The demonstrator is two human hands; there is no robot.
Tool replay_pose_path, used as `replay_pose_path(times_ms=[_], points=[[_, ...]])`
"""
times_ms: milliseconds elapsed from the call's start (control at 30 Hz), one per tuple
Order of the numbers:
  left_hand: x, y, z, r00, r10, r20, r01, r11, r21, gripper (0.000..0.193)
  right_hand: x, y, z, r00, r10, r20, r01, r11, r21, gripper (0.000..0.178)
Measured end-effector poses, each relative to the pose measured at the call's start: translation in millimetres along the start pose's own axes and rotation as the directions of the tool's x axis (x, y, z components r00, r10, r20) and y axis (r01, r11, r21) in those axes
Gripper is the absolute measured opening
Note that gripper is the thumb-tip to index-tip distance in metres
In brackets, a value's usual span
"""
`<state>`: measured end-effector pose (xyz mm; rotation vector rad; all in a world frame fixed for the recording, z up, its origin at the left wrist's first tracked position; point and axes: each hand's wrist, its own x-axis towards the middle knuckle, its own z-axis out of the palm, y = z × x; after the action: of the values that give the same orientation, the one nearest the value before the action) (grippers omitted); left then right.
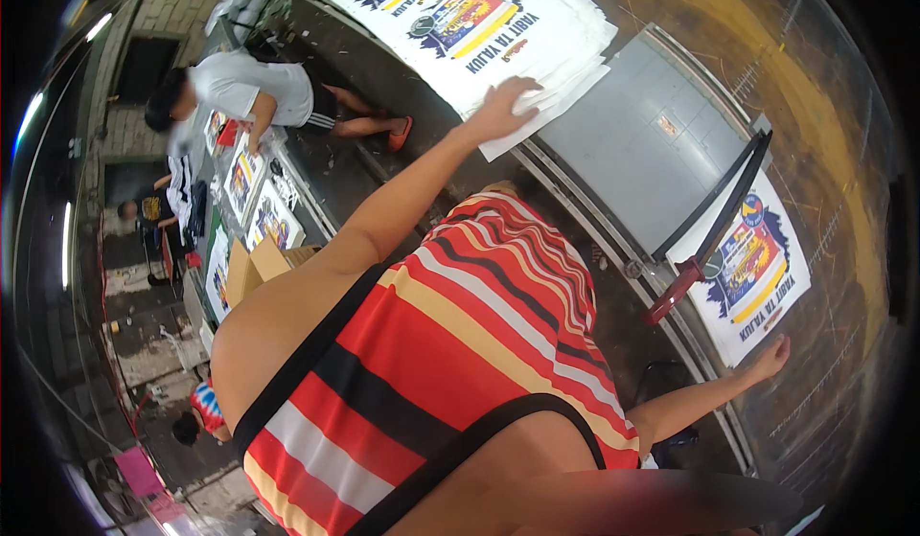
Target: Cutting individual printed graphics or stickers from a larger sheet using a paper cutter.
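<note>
My left hand [503,112], fingers spread, is at the near corner of a stack of white printed sheets [537,33]; whether it presses on them I cannot tell. My right hand [770,358] is at the right with its fingers curled in, and nothing shows in them. Beside it lies a single white printed sheet [788,246] with a colourful design, apart from the hand. Between my hands is a flat grey panel [656,124] in a metal frame. A black bar [725,186] with a red handle [678,287] crosses the panel's right end, partly over the single sheet.
The long dark table [834,277] has a metal rail [709,368] along its near edge. At the left a person in a white shirt [235,86] leans over another table holding similar prints [273,220]. A cardboard box [244,273] is beside my left arm. Other people are farther back.
</note>
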<state>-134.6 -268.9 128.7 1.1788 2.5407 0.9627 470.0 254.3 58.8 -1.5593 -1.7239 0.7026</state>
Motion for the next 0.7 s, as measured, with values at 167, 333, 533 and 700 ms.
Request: replay_pose_path(times_ms=[167, 333, 533, 700], points=[[46, -60, -20, 0.997, 0.065, -0.046, -0.062, 0.996, 0.066, 0.043, -89, -108, -70, 0.992, 0.05, -0.116, -0.031, 0.986, 0.163, 0.038], [78, -93, -21, 0.996, -0.014, 0.086, -0.013, 0.952, 0.307, 0.056, -204, -250, -79, 0.96, -0.048, -0.276, 0.112, 0.969, 0.219, 0.031], [94, -123, -24, 0.972, -0.087, 0.218, 0.022, 0.958, 0.287, 0.064, -296, -380, 30, 0.987, -0.135, -0.082, 0.155, 0.92, 0.36, 0.025], [123, -149, -47, 0.953, -0.018, 0.302, 0.005, 0.999, 0.041, 0.053, -347, -444, 170, 0.941, -0.145, 0.306, 0.017, 0.922, 0.386, 0.022]])
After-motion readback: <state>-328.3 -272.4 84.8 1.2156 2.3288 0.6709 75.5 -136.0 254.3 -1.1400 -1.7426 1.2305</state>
